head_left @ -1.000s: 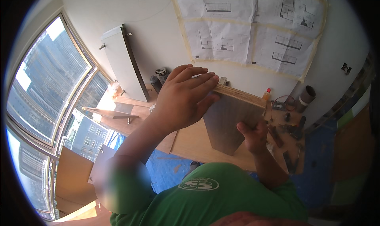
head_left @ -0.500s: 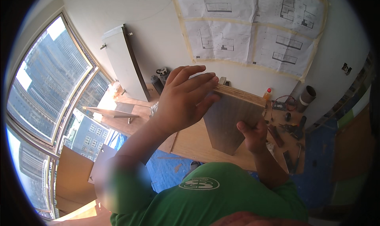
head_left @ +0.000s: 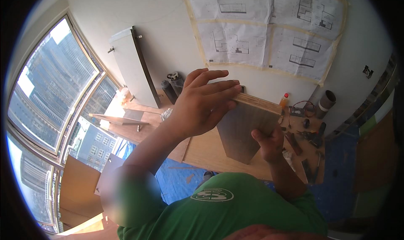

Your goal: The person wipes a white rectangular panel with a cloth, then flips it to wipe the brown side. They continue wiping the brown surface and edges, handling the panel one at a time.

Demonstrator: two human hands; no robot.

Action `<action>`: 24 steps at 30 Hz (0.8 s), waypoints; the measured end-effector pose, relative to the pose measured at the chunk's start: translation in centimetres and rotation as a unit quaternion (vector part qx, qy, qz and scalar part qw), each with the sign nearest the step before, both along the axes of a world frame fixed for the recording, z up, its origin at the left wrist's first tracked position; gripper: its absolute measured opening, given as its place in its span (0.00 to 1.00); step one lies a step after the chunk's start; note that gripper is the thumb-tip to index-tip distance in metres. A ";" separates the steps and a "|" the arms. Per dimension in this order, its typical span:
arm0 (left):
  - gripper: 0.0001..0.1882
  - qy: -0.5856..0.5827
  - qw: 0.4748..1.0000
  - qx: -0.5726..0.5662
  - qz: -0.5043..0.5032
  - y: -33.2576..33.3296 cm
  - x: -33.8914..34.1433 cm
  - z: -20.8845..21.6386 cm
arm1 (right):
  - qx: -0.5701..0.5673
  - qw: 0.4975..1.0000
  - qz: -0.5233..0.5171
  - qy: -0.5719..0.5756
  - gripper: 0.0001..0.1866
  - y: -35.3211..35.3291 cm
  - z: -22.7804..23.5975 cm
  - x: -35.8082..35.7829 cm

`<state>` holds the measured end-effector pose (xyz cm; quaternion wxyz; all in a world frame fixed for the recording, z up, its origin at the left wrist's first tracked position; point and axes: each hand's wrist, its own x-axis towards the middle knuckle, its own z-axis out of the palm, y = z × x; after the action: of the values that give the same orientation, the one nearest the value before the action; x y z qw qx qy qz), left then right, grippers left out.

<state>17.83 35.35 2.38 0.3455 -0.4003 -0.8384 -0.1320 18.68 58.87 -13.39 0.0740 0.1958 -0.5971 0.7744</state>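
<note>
A grey-brown wood-faced board (head_left: 243, 130) with a pale layered edge stands upright above the workbench. My right hand (head_left: 270, 144) grips its right side, thumb on the broad face and the other fingers mostly hidden behind. At the board's upper left corner, my left hand (head_left: 205, 102) is open, fingers stretched out and fingertips at the pale top edge. Whether it presses there or only brushes the edge, I cannot tell.
Along the wooden workbench (head_left: 202, 149) lie a hammer (head_left: 317, 166), a bottle with a red cap (head_left: 284, 100) and a dark tube (head_left: 326, 102). A tall white panel (head_left: 134, 69) leans on the wall near a window. Taped drawings (head_left: 269, 34) hang behind; blue sheeting (head_left: 179, 179) covers the floor.
My left hand has slid slightly to the right along the board's top edge, its fingers still stretched out. The board and my right hand stay almost in place.
</note>
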 end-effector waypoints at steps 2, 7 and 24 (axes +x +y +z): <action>0.21 0.033 0.999 0.004 -0.016 0.0 -0.2 -0.3 | 0.009 1.000 -0.004 0.013 0.16 0.1 -0.3 -0.1; 0.20 0.068 0.992 0.079 -0.073 -0.3 -0.4 -2.9 | -0.009 1.000 0.004 0.028 0.16 -0.4 0.0 0.3; 0.27 -0.024 0.995 0.092 -0.015 0.9 1.4 -1.9 | -0.017 1.000 -0.006 0.016 0.15 -0.3 -0.5 0.9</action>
<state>19.26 36.26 0.49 0.3584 -0.3763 -0.8246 -0.2236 19.54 58.59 -13.86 0.0915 0.2034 -0.5841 0.7804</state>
